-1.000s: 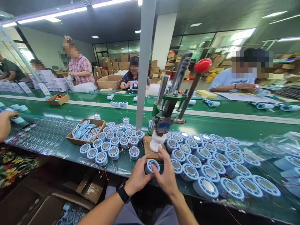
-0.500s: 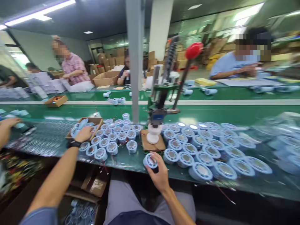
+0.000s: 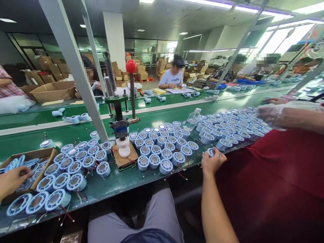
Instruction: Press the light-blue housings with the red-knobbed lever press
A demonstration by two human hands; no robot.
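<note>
My right hand [image 3: 212,161] is closed around a round light-blue plastic unit [image 3: 210,152], at the table's front edge beside the right-hand group of similar units [image 3: 224,144]. Fingers hide much of the held piece. At the far left my left hand [image 3: 14,181] is over a cardboard box [image 3: 52,158] of light-blue rings [image 3: 19,164]. Its fingers are loosely bent and apart, with nothing visibly held. Several round units [image 3: 76,180] with metallic centres and thin wires stand beside the box. More units [image 3: 166,166] stand right of the hand press.
The hand press [image 3: 120,128] has a red-knobbed lever [image 3: 131,66] and a white pressing head above a brown base plate. A clear plastic bottle [image 3: 192,119] stands among the units. Close at right is a co-worker in red [image 3: 278,168], a plastic-covered arm over the table. A grey post [image 3: 76,67] rises left of the press.
The view has turned right. My right hand has carried the round unit from in front of the press to the right-hand group. My left hand remains at the ring box.
</note>
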